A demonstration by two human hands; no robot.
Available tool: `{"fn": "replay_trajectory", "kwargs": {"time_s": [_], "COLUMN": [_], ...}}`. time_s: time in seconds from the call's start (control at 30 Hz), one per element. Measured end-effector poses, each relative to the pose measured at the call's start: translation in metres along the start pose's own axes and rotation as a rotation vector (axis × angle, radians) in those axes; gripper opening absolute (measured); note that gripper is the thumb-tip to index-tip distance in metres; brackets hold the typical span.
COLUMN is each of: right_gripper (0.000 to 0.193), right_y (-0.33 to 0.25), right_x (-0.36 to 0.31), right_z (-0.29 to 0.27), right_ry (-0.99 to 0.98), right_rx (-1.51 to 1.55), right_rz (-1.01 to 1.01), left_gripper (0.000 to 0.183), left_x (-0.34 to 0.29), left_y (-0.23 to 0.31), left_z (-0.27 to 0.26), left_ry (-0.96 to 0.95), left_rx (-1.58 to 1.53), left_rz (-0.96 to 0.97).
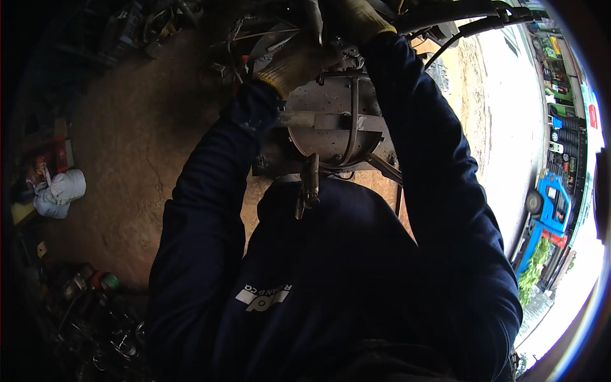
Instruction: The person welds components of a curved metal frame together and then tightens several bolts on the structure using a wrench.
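Machinery ahead of you, at gloved left hand and right hand. Rod between them: long axis toward you, narrow tip nearest. Metal drum below. Cannot tell either hand's grip.

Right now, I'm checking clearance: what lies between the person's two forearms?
Mainly a rounded metal drum with a curved strap, between the left forearm and right forearm, in the head view.
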State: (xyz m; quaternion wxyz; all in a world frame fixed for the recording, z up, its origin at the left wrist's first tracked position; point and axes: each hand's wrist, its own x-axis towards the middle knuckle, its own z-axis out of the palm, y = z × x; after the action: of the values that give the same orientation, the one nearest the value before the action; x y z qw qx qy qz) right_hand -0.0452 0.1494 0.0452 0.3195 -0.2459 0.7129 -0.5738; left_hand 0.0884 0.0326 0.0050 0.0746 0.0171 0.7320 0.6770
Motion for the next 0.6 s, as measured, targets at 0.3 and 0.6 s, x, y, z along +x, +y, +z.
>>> {"fn": "replay_trajectory", "kwargs": {"time_s": [0.3, 0.6], "right_gripper": [0.031, 0.029], "right_y": [-0.008, 0.002], "right_x": [-0.001, -0.007], "right_z": [0.010, -0.001], "right_ry": [0.407, 0.137], "right_rx": [-1.534, -0.780], "right_rz": [-0.399, -0.315], "left_gripper": [0.017, 0.029], "left_x": [0.001, 0.006], "left_y": [-0.004, -0.003], "left_z": [0.006, 0.001], "left_ry": [0.023, -0.015], "left_rx": [-0.149, 0.070], "left_rz": [0.141, -0.009]}}
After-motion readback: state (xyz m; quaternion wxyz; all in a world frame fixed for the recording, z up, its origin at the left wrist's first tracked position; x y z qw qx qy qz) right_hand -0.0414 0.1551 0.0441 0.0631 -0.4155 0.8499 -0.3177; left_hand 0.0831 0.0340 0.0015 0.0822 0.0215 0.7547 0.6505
